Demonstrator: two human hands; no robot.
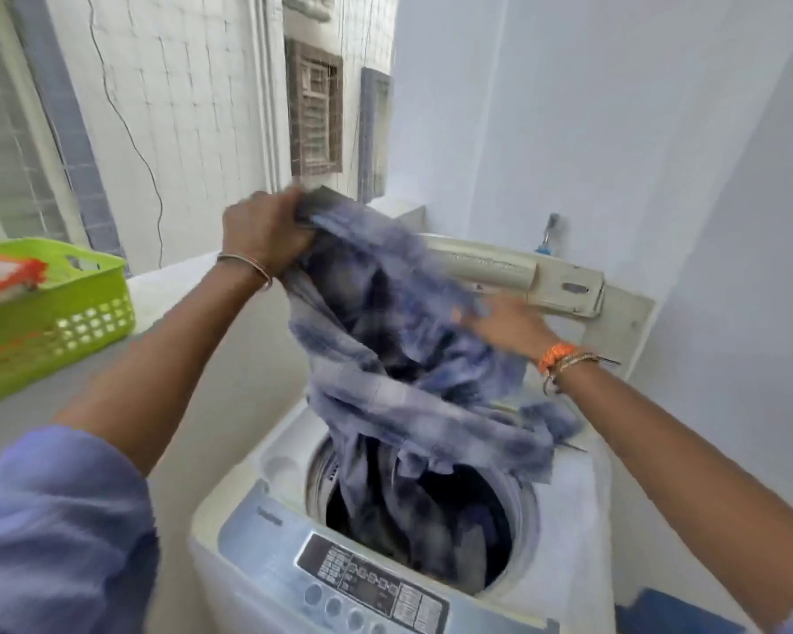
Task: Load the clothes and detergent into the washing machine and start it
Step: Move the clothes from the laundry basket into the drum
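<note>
The washing machine stands with its lid raised at the back. A blue checked garment hangs over its drum opening, the lower end inside the drum. Left of the machine, a green basket sits on the bench, cut off by the frame edge. The left hand grips the garment's top; the right hand, blurred, rests flat against the cloth, fingers spread.

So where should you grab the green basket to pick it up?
Probably by the handle slot cut through the green basket near its top rim, coming from above so the fingers hook through. The walls below are smooth or finely perforated, offering little hold.
</note>
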